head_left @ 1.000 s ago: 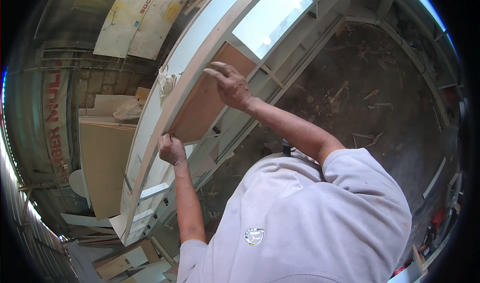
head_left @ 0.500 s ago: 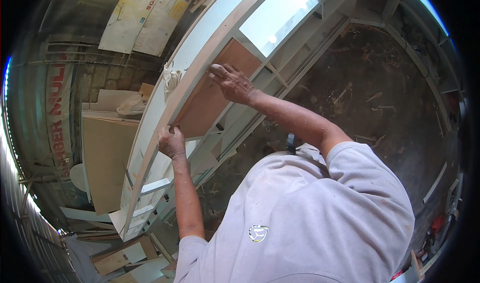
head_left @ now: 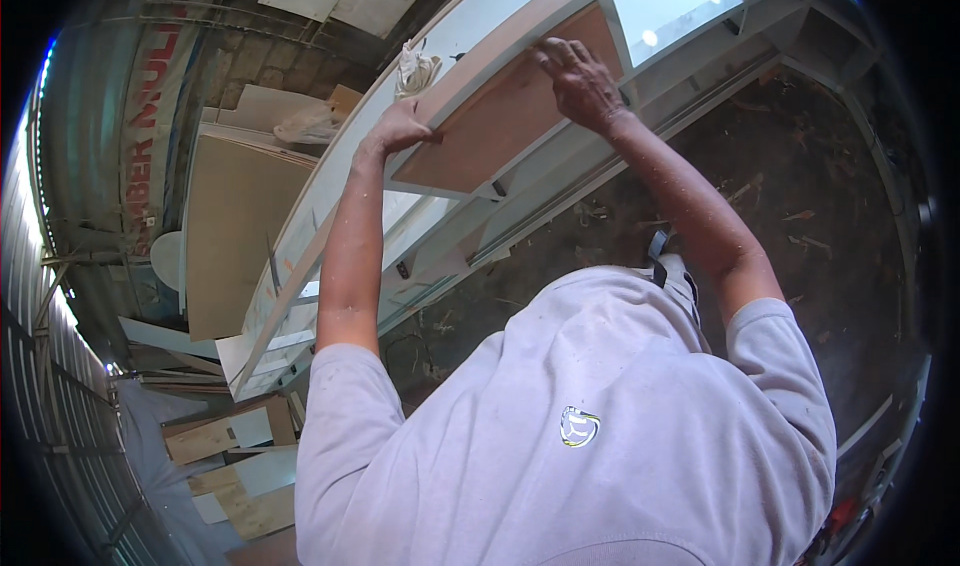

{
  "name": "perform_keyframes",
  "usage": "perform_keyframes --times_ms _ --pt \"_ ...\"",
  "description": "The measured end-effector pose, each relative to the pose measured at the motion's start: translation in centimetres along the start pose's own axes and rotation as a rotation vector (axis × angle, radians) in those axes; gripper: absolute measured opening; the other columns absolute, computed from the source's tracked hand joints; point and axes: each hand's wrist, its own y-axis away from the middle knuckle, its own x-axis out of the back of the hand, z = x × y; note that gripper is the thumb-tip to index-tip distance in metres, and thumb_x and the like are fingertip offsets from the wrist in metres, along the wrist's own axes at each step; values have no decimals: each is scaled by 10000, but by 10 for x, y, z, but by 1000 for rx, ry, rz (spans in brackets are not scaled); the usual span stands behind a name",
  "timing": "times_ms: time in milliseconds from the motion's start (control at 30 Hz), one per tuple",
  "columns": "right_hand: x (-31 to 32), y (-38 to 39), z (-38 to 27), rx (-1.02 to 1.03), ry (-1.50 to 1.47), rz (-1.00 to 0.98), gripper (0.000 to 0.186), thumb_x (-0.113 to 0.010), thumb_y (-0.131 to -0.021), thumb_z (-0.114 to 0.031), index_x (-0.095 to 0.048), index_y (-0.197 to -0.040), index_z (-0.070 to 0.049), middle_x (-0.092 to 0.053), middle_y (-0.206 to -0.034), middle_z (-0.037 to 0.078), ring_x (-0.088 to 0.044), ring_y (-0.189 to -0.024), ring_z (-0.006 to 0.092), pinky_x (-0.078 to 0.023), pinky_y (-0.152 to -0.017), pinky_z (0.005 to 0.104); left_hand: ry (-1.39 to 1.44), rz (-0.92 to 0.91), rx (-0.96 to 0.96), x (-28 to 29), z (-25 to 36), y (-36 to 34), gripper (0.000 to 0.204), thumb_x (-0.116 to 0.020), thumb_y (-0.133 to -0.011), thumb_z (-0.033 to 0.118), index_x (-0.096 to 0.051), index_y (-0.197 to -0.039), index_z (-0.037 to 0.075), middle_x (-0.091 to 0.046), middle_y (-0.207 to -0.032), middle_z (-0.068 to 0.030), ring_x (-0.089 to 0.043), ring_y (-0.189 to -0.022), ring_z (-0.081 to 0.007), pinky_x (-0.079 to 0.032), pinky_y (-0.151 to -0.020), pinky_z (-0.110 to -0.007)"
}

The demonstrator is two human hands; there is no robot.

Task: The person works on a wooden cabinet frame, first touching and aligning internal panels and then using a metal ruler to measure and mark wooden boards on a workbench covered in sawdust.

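Note:
A brown wooden panel [head_left: 475, 151] sits within a long white framework [head_left: 335, 196], beside its pale wooden rail [head_left: 500, 36]. My left hand [head_left: 398, 128] grips the rail at the panel's edge, its fingers partly hidden. My right hand [head_left: 580, 86] touches the upper part of the panel with bent, spread fingers. Just beyond my left hand, a crumpled white cloth [head_left: 418, 71] lies on the framework's pale board.
Sheet boards [head_left: 240, 246] lean behind the framework at the left. Offcuts [head_left: 240, 476] lie at the lower left. Scraps litter the dark floor [head_left: 820, 196] on the right. A corrugated metal wall [head_left: 45, 346] runs along the left.
Both hands have moved up and right along the panel, my left hand farther along the rail from the panel's lower end. The whole view has shifted too.

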Motion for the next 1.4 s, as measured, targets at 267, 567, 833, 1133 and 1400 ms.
perform_keyframes --times_ms 267,567,833,1133,1400 --pt "-17 18 -33 -150 180 44 477 -574 -805 -36 -611 -1277 -90 -580 -1270 136 -552 -1191 316 -465 -997 456 12 102 -173 -12 -9 -4 569 -811 -587 284 -715 -1067 -7 -739 -1001 -171 -708 -942 -274 -533 -875 -359" --pt "-96 140 -126 -994 -260 -32 414 -627 -798 -177 -665 -1195 -63 -655 -1216 177 -623 -1136 366 -501 -970 442 37 109 -220 -13 -8 11 597 -843 -563 264 -710 -1045 -62 -729 -1007 -180 -695 -930 -278 -536 -859 -362" --pt "-279 249 -194 -654 -534 -310 221 -692 -804 -166 -738 -1003 -82 -708 -1058 130 -678 -1022 297 -542 -921 358 88 86 -220 -15 9 19 547 -831 -592 210 -708 -1053 -56 -725 -1020 -172 -689 -928 -251 -531 -866 -359" --pt "-245 154 -294 -1395 -1268 -255 506 -568 -932 -59 -480 -1430 -75 -518 -1423 85 -558 -1228 192 -550 -969 367 -4 39 -160 -19 -19 -13 595 -832 -633 161 -639 -1159 -38 -706 -1071 -159 -683 -963 -246 -534 -906 -370" --pt "-220 128 -302 -1610 -1399 -150 661 -610 -894 -67 -389 -1513 -140 -526 -1391 121 -601 -1135 253 -574 -885 353 91 -14 -209 -18 -16 -21 594 -822 -647 138 -621 -1175 -46 -707 -1069 -160 -685 -954 -239 -532 -900 -363"
